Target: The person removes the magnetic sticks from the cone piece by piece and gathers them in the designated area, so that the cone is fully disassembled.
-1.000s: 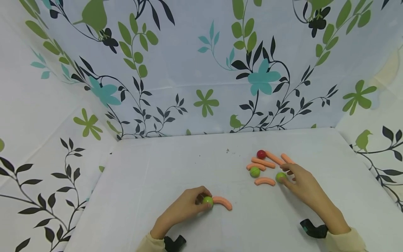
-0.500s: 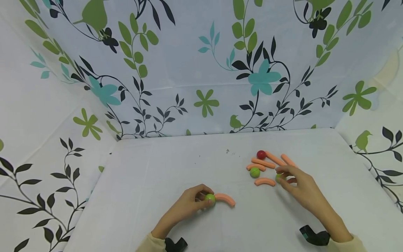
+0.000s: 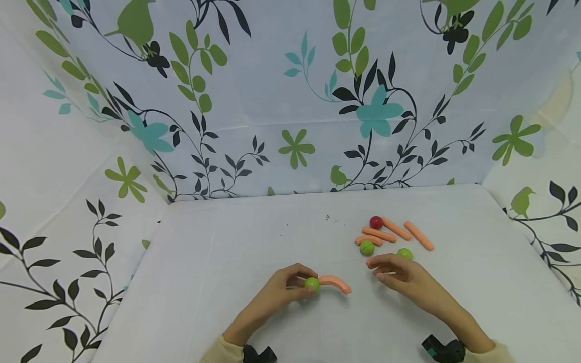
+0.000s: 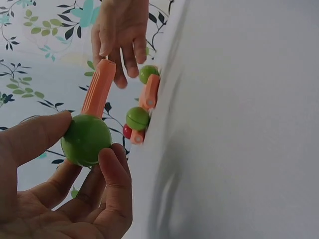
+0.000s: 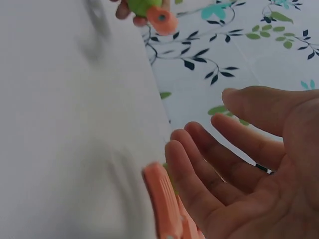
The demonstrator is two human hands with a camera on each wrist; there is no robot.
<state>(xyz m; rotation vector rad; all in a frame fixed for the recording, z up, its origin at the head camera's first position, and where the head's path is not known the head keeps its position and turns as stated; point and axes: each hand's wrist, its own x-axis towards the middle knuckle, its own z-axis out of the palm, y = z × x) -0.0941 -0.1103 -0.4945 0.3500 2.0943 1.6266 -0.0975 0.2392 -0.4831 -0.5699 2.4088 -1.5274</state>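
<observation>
My left hand (image 3: 303, 283) pinches a green ball (image 3: 312, 284) with a curved orange piece (image 3: 336, 284) joined to it, low over the white table (image 3: 236, 262). The left wrist view shows the same ball (image 4: 86, 140) between thumb and fingers, the orange piece (image 4: 98, 88) pointing away. My right hand (image 3: 379, 267) lies with relaxed fingers just right of it, over another orange piece (image 5: 162, 199) that the head view mostly hides. A second green ball (image 3: 405, 253) sits right behind that hand.
Behind the right hand lie a third green ball (image 3: 366, 247), a red ball (image 3: 375, 222) and several straight orange sticks (image 3: 418, 235). Flower-patterned sheets (image 3: 290, 101) wall the table at the back and both sides.
My right hand has left the green ball and moved left and nearer, over the curved orange piece. My left hand has shifted its ball and orange piece a little to the right.
</observation>
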